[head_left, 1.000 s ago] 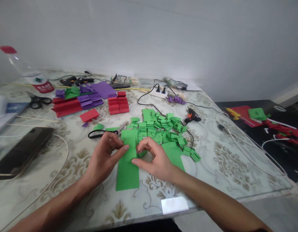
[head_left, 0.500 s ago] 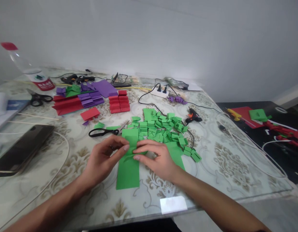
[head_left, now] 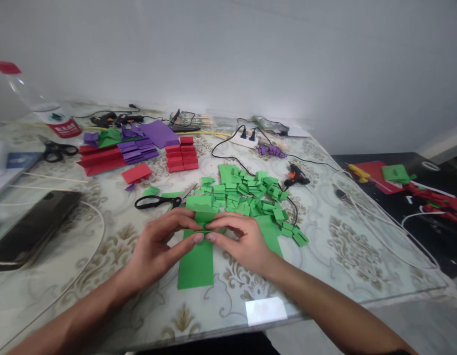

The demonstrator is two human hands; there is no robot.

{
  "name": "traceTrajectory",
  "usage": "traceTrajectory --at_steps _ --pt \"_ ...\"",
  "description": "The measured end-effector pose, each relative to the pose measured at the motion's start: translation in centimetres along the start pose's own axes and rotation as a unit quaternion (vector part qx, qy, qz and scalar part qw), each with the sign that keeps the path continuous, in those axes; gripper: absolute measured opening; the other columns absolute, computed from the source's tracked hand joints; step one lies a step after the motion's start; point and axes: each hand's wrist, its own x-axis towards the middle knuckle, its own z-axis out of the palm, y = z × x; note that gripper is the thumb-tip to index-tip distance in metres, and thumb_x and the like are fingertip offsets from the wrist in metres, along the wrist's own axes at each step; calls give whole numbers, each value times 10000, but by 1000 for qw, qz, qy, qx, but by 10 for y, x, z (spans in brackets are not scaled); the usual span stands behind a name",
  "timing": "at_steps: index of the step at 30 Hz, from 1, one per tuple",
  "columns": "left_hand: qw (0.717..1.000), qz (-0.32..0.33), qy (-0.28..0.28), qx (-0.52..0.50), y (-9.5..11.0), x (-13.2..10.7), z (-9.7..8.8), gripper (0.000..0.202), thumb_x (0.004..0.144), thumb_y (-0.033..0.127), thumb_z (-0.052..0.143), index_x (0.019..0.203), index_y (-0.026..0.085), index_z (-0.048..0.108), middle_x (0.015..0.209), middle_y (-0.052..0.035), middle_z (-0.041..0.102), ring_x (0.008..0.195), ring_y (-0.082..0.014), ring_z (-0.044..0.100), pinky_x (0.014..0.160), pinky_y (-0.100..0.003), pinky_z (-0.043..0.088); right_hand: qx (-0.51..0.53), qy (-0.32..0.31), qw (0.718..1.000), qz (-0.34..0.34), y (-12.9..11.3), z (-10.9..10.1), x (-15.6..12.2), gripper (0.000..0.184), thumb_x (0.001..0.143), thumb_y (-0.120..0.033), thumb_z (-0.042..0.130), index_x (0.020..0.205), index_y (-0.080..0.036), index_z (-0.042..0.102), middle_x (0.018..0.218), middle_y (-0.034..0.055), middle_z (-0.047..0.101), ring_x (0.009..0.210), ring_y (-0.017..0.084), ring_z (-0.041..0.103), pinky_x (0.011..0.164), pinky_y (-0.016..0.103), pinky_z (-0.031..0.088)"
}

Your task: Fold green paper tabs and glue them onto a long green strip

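Green paper strip point(head_left: 195, 267) is pinched along a crosswise fold by the left hand point(head_left: 157, 247) and the right hand point(head_left: 244, 241); its near end is laid on the patterned table point(head_left: 356, 259).

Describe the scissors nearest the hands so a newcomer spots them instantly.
On the patterned table, find the left hand pinching the green paper strip. Just beyond that hand lie the black-handled scissors. Unlike the other scissors, farther left by the bottle, their blade tip points right, toward the folded green pieces.
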Motion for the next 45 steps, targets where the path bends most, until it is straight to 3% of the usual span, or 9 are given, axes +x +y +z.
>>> traceTrajectory --at_steps 8,14,20,29,36,40,45 --pt "1000 12 12 4 2 0 1 39 891 229 743 903 265 751 995 -26 710 962 -190 662 852 -305 537 37 33 999 24 1 3 -1 112 789 -292 848 897 -267 828 960 56 794 935 223 735 842 370 590" --pt "1000 4 20 -18 5 3 4 35 891 222 740 909 250 731 893 5 726 835 -147 671 735 -233 547 36 69 997 11 2 6 -3 73 822 -259 822 895 -263 830 950 52 799 916 208 745 810 338 610" --pt "998 -21 35 -50 3 2 7 21 900 227 731 892 245 740 847 22 746 772 -126 688 709 -197 560 28 85 996 -12 3 8 -5 107 808 -217 825 910 -248 833 965 57 797 915 198 752 777 299 630" --pt "993 -66 58 -75 0 1 10 65 872 246 766 891 222 708 792 30 710 701 -105 679 652 -168 555 117 78 989 48 2 13 -6 109 775 -230 842 863 -218 778 914 42 778 826 167 754 783 287 640" --pt "989 -84 79 -88 0 2 14 145 830 228 799 891 214 668 773 40 680 678 -95 675 635 -156 551 210 74 969 111 3 15 -5 250 748 -241 873 893 -219 669 813 -19 717 780 123 729 765 239 604" --pt "989 -85 83 -86 1 3 15 126 838 231 787 874 214 667 769 39 676 672 -93 671 626 -153 548 218 85 965 121 2 15 -4 290 730 -234 879 921 -220 660 834 -16 720 754 118 716 755 248 606" --pt "990 -86 83 -76 0 2 16 121 847 242 780 881 219 666 763 39 682 658 -93 664 599 -152 538 199 83 969 124 3 14 -4 202 760 -237 847 871 -214 679 756 -25 703 703 119 701 720 254 602"
